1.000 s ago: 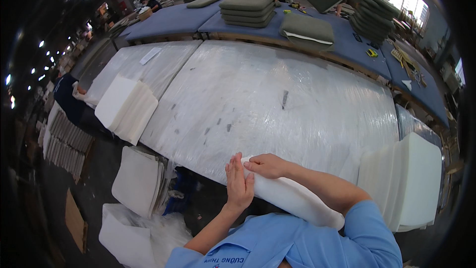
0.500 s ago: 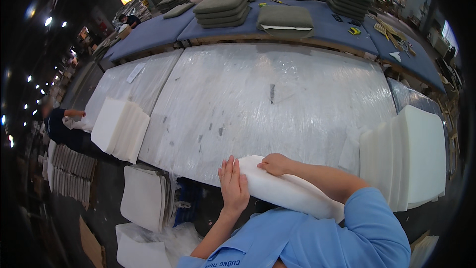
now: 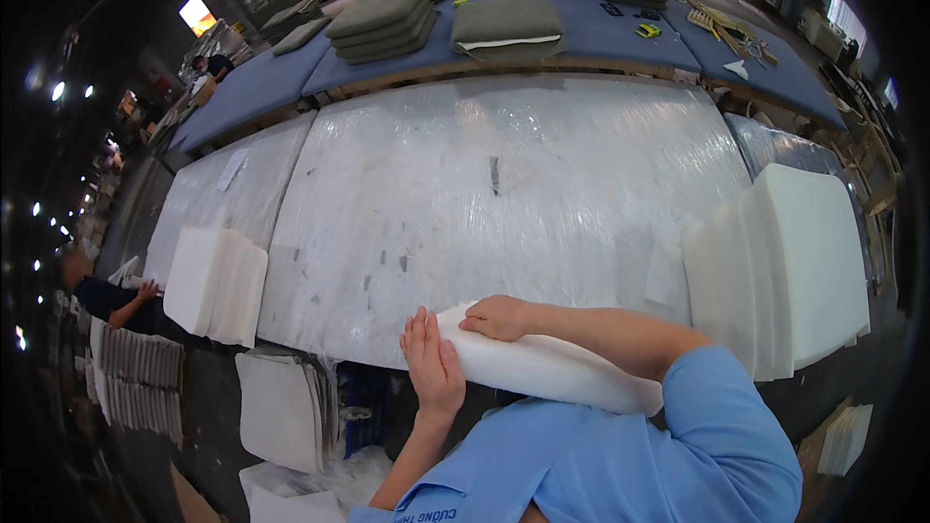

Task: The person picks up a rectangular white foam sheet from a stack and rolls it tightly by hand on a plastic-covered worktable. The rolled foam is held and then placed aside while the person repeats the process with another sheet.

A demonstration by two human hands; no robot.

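A white, soft-looking cushion pad point(image 3: 542, 368) lies tilted along the near edge of the table, against my body. My right hand point(image 3: 496, 318) is closed on its upper edge near the left end, with the fingertips curled out of sight. My left hand point(image 3: 433, 368) rests flat against the pad's left end, its fingers stretched upward. My right forearm crosses over the pad and hides part of its far side.
Plastic film covers the worktable point(image 3: 436, 203). White pads are stacked at the right point(image 3: 814, 261) and left point(image 3: 208, 281). Beyond, a blue table point(image 3: 407, 73) bears green cushions point(image 3: 383, 24). A co-worker point(image 3: 116, 300) stands at the left; more white pads point(image 3: 281, 412) lie below the table edge.
The view has shifted, so the tables sit further left. Both hands keep the same hold on the pad. At the left, the co-worker's arm has moved.
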